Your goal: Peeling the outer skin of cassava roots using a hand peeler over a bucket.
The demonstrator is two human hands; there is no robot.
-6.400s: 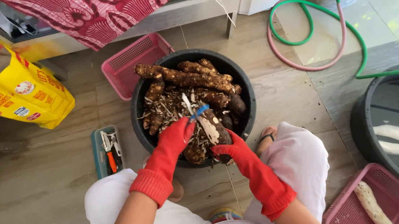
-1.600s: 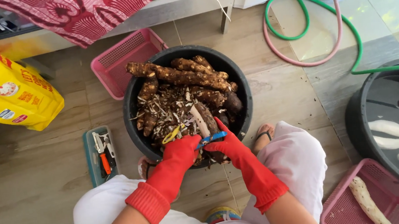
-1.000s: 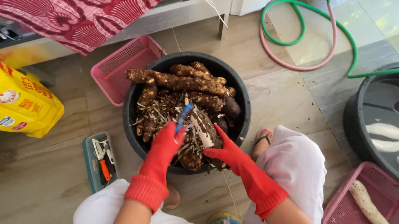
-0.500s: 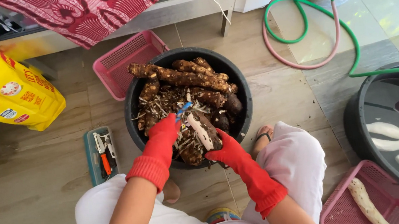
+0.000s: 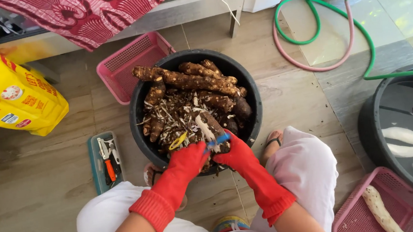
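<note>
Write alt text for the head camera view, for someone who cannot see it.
Seen from above, a seated person in red rubber gloves holds a brown root in the right hand and a blue-handled peeler in the left hand, over a black tub of roots and peelings. A pink basket and hose lie nearby.

Home wash yard: tiled floor [image 5: 36, 193], garden hose [image 5: 318, 33], water tub [image 5: 378, 117].

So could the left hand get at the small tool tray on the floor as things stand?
Probably yes: the tool tray lies on open floor beside the left hand, nothing between them, though that hand holds a blue peeler.
</note>
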